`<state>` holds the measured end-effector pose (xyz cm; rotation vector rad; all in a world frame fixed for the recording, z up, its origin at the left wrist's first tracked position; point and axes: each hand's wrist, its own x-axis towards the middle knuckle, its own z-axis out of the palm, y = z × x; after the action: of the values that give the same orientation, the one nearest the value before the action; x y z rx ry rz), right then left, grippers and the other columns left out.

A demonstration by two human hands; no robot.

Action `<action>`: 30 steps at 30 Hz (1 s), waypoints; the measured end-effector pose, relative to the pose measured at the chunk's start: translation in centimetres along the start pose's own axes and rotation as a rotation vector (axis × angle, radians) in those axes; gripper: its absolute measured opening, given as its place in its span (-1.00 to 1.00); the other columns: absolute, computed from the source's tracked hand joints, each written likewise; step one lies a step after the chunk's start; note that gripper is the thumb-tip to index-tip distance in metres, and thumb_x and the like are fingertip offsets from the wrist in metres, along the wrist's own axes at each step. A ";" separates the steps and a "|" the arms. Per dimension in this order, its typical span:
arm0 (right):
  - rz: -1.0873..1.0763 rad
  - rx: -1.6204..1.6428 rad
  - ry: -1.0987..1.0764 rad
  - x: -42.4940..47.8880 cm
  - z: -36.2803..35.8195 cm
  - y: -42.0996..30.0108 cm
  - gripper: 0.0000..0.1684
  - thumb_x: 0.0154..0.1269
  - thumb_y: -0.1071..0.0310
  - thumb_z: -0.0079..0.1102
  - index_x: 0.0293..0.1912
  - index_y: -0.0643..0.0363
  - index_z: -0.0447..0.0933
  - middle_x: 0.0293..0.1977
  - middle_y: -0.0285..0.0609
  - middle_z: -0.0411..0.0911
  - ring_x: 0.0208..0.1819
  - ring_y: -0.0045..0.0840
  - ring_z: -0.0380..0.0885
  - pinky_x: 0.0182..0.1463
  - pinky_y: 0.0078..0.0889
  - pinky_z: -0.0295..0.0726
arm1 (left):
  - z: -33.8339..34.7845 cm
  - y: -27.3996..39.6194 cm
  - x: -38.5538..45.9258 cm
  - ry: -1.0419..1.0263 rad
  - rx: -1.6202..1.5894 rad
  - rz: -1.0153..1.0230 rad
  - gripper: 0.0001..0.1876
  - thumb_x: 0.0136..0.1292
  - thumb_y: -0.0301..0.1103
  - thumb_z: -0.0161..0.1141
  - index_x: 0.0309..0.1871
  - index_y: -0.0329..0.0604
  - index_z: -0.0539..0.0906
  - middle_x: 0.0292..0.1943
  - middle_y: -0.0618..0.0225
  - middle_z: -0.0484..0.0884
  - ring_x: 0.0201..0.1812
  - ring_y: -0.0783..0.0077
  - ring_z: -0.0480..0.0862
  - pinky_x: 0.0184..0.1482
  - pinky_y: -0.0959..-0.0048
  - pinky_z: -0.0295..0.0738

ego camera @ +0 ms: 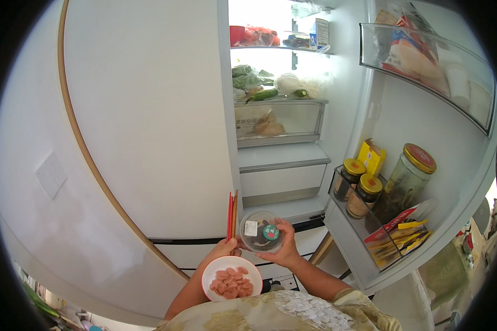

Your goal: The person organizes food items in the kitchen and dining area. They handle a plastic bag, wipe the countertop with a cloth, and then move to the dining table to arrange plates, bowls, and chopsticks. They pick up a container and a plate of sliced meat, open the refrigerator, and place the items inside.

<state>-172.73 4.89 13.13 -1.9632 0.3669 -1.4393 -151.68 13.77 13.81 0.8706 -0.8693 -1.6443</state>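
My right hand (285,247) grips the right side of a round clear plastic container (260,242). Its lid carries a white label and a green sticker, and the contents look dark. Upright red chopsticks (231,215) and brown chopsticks (235,213) are held in my left hand (228,247), whose fingertips reach the container's left edge. A white bowl with a red rim (206,276) sits over my left forearm, close to my body. Round pink slices (230,283), apparently sausage, lie in it. What supports the bowl from below is hidden.
An open refrigerator (279,156) stands ahead, with vegetables (263,94) on a shelf above a clear drawer (302,118). Its door (401,107) swings out at right; the lower door bin (358,229) holds yellow-lidded jars (370,185) and a tall glass jar (412,173). A closed white panel (149,124) rises at left.
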 end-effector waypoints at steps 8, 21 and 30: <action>-0.227 -0.006 0.370 12.9 -3.1 -3.8 0.06 -0.27 0.28 0.52 0.11 0.18 -0.05 0.08 0.02 0.09 0.14 -0.31 0.16 0.22 -0.24 0.17 | 0.4 1.7 -3.1 0.076 0.129 0.053 -0.39 0.22 0.04 0.03 0.18 -0.27 0.33 -0.17 0.03 0.54 -0.55 0.72 0.36 -0.47 0.75 0.37; -0.280 -0.447 0.700 43.1 -11.2 -9.7 0.15 -0.29 -0.08 0.45 0.14 0.31 0.00 0.08 0.20 0.01 0.11 -0.13 0.15 0.13 -0.25 0.30 | -2.0 0.8 -7.2 0.294 -0.040 0.234 -0.49 0.22 -0.11 0.07 0.14 -0.27 0.37 -0.25 0.04 0.56 -0.57 0.67 0.38 -0.52 0.70 0.37; -0.019 -0.717 0.646 49.5 -14.5 -4.6 0.17 -0.31 -0.11 0.39 0.20 0.24 -0.01 0.08 0.27 0.10 0.13 -0.05 0.21 0.12 -0.17 0.35 | -1.3 -0.4 -8.2 0.487 -0.078 0.308 -0.48 0.21 -0.10 0.09 0.12 -0.29 0.38 -0.27 0.08 0.56 -0.56 0.65 0.41 -0.48 0.68 0.40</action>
<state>-169.34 -25.38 55.07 -1.9354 1.3019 -2.1415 -149.04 21.64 13.88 0.9737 -0.5603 -1.1233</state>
